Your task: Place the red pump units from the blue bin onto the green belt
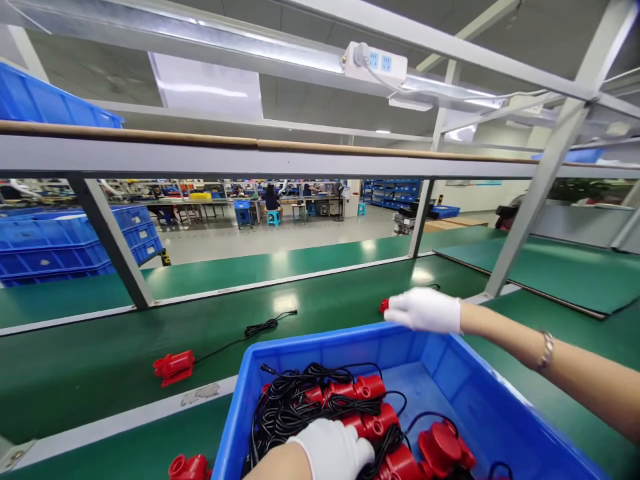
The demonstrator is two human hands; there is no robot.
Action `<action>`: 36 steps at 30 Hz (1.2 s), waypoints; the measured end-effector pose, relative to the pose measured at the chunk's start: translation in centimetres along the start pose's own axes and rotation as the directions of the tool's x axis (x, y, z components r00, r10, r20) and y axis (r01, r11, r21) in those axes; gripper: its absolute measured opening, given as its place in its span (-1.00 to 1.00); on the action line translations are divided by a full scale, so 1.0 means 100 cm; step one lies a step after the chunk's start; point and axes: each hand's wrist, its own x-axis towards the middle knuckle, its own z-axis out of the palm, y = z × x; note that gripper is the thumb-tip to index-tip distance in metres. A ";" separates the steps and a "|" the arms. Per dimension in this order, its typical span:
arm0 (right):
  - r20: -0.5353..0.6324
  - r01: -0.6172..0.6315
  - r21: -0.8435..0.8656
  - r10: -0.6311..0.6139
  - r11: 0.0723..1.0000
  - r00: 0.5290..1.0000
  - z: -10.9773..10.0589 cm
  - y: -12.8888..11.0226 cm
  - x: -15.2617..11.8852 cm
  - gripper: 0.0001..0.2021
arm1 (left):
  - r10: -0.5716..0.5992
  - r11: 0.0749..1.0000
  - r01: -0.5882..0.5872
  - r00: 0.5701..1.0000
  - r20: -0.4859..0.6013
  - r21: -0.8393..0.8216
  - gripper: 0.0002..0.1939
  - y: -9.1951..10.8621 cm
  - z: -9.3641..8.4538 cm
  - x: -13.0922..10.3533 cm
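Two-handed at red parts (pixel 383 421): inside blue crate (pixel 470 380) with left hand (pixel 336 448), beyond with right hand (pixel 425 311); cannot tell if clamped.

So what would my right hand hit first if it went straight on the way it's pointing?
Probably the red part by the tip of your right hand; depth is unclear, so they may already touch.

Your gloved left hand (pixel 334 451) is inside the bin (pixel 480 393), fingers curled; your right arm (pixel 575 373) stretches beside it, gloved right hand (pixel 424 310) at its far rim.
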 end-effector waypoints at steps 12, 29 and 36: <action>0.286 0.020 -0.175 0.031 0.984 0.958 0.109 -0.096 -0.107 -0.62 | -0.033 0.984 0.020 0.997 -0.067 -0.179 -0.29 0.015 -0.017 -0.037; 0.412 0.018 0.100 -0.058 0.995 0.909 0.039 -0.057 -0.114 -0.63 | -0.052 0.952 -0.006 0.982 -0.181 -0.307 -0.50 0.001 -0.017 -0.030; -0.073 0.019 0.598 0.031 0.801 0.997 -0.022 -0.051 -0.156 -0.46 | -0.197 0.750 -0.183 0.855 -0.479 -0.635 -0.36 0.012 -0.036 -0.025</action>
